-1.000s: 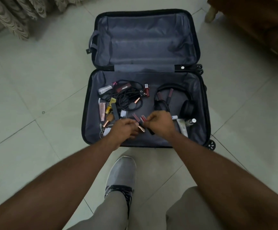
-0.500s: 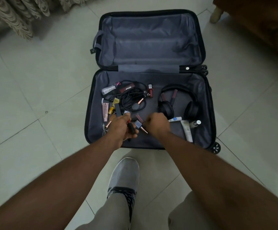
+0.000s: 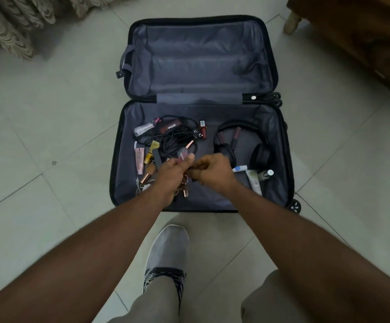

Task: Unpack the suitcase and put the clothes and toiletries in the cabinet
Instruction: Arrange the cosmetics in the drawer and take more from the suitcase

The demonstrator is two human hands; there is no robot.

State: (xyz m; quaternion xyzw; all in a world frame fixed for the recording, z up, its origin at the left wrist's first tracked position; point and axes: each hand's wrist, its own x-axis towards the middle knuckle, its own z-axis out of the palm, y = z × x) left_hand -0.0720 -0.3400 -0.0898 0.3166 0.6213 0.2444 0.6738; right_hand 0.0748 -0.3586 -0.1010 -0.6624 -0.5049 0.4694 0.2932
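Two bare forearms reach forward and meet over the near half of the open suitcase. The left hand is closed in a fist around a bundle of small cosmetic tubes, its thumb pressed along the top of them; their ends stick out above and below the fist. The right hand sits just beside it, knuckles up, its fingers curled and pinching at the same bundle. The two hands touch.
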